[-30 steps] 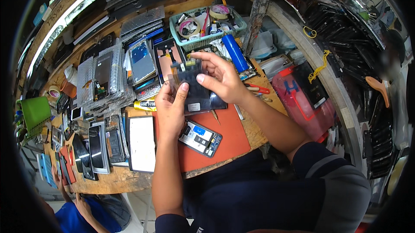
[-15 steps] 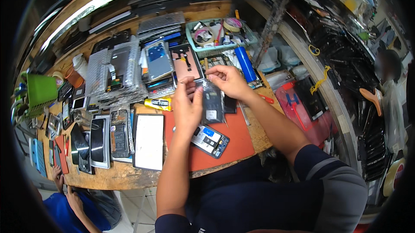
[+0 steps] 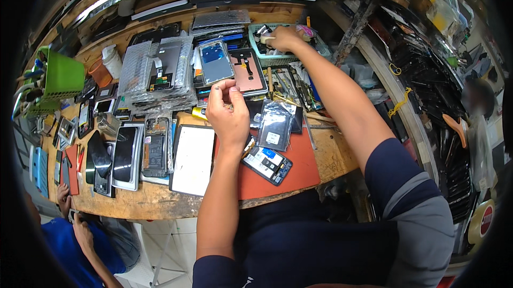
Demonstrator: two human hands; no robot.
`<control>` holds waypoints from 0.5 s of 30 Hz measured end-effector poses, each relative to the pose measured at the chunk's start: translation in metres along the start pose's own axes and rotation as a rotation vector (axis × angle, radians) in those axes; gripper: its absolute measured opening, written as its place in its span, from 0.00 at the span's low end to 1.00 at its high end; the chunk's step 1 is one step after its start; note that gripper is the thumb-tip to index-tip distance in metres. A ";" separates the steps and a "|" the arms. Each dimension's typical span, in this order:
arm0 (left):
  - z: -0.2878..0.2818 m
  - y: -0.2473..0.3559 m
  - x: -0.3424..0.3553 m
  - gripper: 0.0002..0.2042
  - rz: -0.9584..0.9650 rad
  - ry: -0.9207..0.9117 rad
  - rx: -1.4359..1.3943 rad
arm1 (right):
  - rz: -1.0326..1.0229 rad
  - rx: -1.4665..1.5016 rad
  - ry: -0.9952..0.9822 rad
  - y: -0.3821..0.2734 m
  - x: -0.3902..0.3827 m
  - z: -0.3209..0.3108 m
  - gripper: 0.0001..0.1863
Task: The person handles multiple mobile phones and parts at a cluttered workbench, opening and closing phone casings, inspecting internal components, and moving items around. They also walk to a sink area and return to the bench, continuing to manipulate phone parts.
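Observation:
My right hand (image 3: 284,37) reaches far forward into a teal basket (image 3: 263,59) at the back of the bench, fingers closed around a small pale part (image 3: 265,39). My left hand (image 3: 228,113) hovers over the bench's middle with thumb and fingertips pinched together; whether it holds anything is unclear. Just right of it lies a dark shiny bag with a label (image 3: 275,127). Below that, an opened phone (image 3: 266,164) with a blue inner part rests on an orange mat (image 3: 291,184). A white flat panel (image 3: 192,160) lies left of my forearm.
Phone frames, screens and bagged parts cover the wooden bench (image 3: 155,202). A green bin (image 3: 61,77) stands far left, and tools hang on the wall at right. Another person in blue (image 3: 69,245) sits at lower left with hands by the bench edge.
Both hands were together on the dark bag over the mat. The bag now lies on the bench, my right hand has stretched to the teal basket, and my left hand has lifted clear.

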State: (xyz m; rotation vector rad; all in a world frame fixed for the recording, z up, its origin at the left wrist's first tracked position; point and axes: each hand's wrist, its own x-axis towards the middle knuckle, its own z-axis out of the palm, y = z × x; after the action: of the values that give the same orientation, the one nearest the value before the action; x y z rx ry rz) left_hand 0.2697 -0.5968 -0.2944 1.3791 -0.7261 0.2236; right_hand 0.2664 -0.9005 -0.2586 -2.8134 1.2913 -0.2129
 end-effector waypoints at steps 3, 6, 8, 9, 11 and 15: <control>0.000 0.008 0.003 0.05 -0.076 0.045 -0.075 | -0.091 0.148 0.243 0.013 -0.044 -0.033 0.20; -0.001 0.010 0.004 0.05 -0.132 0.041 -0.163 | -0.265 0.360 0.650 0.030 -0.083 -0.031 0.18; -0.003 0.007 0.002 0.06 -0.176 -0.012 -0.196 | -0.349 0.400 0.742 0.017 -0.128 -0.031 0.16; 0.001 0.000 0.000 0.06 -0.180 -0.040 -0.216 | -0.348 0.818 0.461 0.011 -0.149 -0.033 0.15; 0.008 0.000 -0.003 0.11 -0.190 -0.146 -0.284 | -0.406 1.263 0.133 0.002 -0.185 -0.021 0.15; 0.014 0.016 -0.008 0.35 -0.425 -0.387 -0.590 | -0.517 1.470 0.073 -0.014 -0.226 0.015 0.13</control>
State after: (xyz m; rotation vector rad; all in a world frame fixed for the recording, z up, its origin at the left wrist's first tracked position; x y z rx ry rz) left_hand 0.2503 -0.6045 -0.2862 0.9766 -0.7184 -0.5694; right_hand 0.1336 -0.7206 -0.2971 -1.6944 0.0921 -0.8367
